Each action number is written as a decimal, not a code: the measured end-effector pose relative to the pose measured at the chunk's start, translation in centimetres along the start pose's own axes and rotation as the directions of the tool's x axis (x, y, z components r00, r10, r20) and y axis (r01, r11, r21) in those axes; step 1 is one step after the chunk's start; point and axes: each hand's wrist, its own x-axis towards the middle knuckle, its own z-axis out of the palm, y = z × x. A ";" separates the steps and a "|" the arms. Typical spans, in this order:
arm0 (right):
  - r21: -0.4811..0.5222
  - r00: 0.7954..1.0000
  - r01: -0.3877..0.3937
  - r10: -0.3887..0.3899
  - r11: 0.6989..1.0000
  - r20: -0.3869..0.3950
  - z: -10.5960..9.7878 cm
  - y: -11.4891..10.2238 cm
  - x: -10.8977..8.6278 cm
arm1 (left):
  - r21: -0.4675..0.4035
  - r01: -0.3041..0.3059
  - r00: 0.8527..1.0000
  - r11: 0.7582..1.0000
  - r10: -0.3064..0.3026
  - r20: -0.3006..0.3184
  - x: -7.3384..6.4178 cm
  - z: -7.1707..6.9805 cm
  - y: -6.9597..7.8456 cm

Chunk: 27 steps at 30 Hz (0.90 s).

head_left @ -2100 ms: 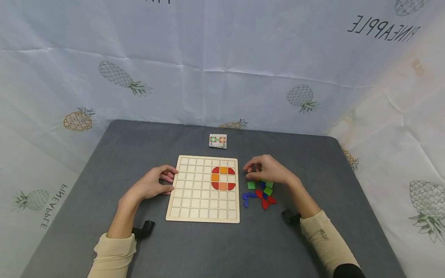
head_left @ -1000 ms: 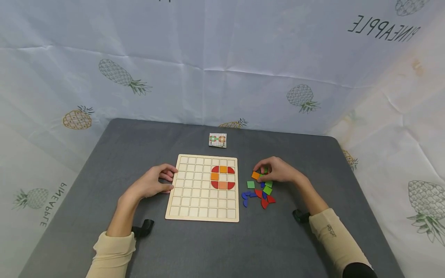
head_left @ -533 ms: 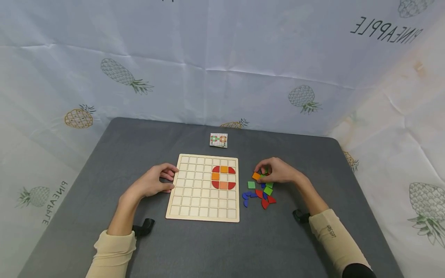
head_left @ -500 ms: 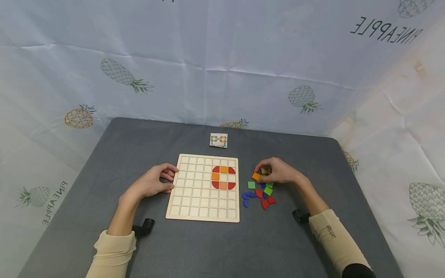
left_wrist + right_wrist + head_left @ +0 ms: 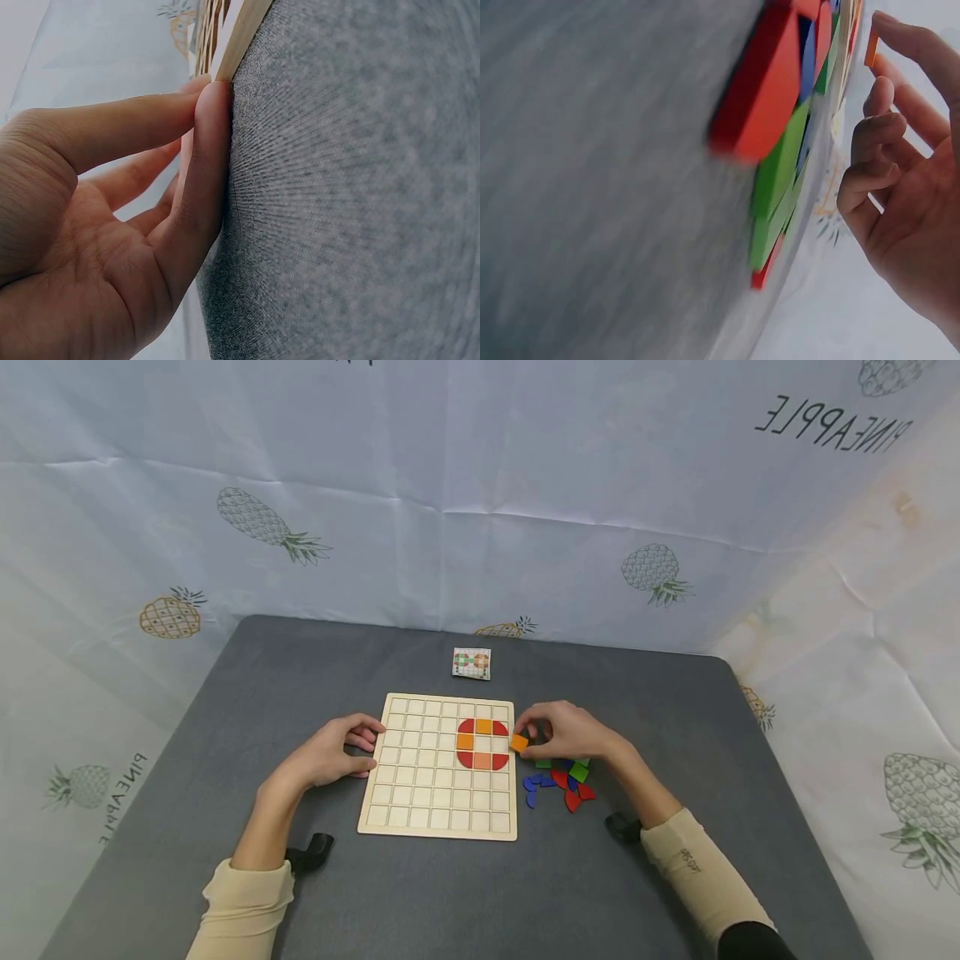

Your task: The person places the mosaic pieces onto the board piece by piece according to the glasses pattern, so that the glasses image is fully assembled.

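Observation:
A pale wooden grid board (image 5: 420,777) lies on the dark table. Red rounded pieces (image 5: 500,762) and orange squares (image 5: 483,727) sit in its right-hand cells, around a bare cell. My left hand (image 5: 330,756) rests its thumb and fingertips against the board's left edge; in the left wrist view, the fingertips (image 5: 214,94) meet the wooden edge. My right hand (image 5: 570,732) pinches an orange square tile (image 5: 518,742) between thumb and index finger, over or just beside the board's right edge. The right wrist view shows this orange tile (image 5: 871,46) edge-on, with the other fingers loosely curled.
Loose pieces lie right of the board: green squares (image 5: 578,772), red petal-like pieces (image 5: 573,801) and small blue pieces (image 5: 531,798). My right hand hides part of the pile. Behind the board lies a small printed pattern card (image 5: 471,663). A pineapple-print cloth (image 5: 375,560) hangs beyond the table.
My right hand moved from the board's side to the pile, pinched the orange tile there, and has carried it left to the board's right edge. The left hand has stayed in place.

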 end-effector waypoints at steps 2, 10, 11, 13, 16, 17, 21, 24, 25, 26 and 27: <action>-0.029 1.000 0.006 -0.006 1.000 -0.001 0.1 -0.5 0.5 | -0.008 0.005 1.000 1.000 -0.005 -0.003 0.0 0.0 0.0; -0.144 0.999 0.022 -0.018 0.989 0.032 0.9 -1.6 1.8 | -0.007 0.011 1.000 1.000 -0.011 -0.008 0.1 0.1 -0.1; -0.148 0.999 0.023 -0.018 0.989 0.034 0.9 -1.6 1.9 | -0.007 0.014 1.000 1.000 -0.014 -0.009 0.2 0.1 -0.2; -0.149 0.999 0.027 -0.021 0.988 0.036 1.0 -1.8 1.9 | -0.005 0.018 1.000 1.000 -0.018 -0.009 0.3 0.1 -0.2; -0.132 0.999 0.028 -0.024 0.991 0.032 1.1 -1.8 1.9 | -0.009 0.022 1.000 1.000 -0.022 -0.006 0.3 0.1 -0.3; -0.126 0.999 0.028 -0.025 0.992 0.030 1.1 -1.9 1.8 | -0.008 0.022 1.000 1.000 -0.022 -0.006 0.3 0.1 -0.3; -0.116 0.999 0.028 -0.026 0.993 0.022 1.1 -1.9 1.8 | -0.007 0.020 1.000 1.000 -0.020 -0.004 0.4 0.0 -0.3; -0.112 0.999 0.032 -0.030 0.993 0.018 1.0 -2.0 1.8 | -0.011 0.022 1.000 1.000 -0.022 -0.004 0.4 0.0 -0.2; -0.110 0.999 0.036 -0.034 0.993 0.018 1.0 -2.0 1.8 | -0.014 0.025 1.000 1.000 -0.025 -0.002 0.3 0.0 -0.2; -0.106 0.999 0.039 -0.038 0.994 0.018 1.0 -2.0 1.8 | -0.016 0.026 1.000 1.000 -0.026 -0.002 0.3 0.0 -0.2; -0.100 0.999 0.044 -0.042 0.994 0.020 1.0 -1.9 1.8 | -0.019 0.028 1.000 0.999 -0.028 -0.001 0.3 0.0 -0.1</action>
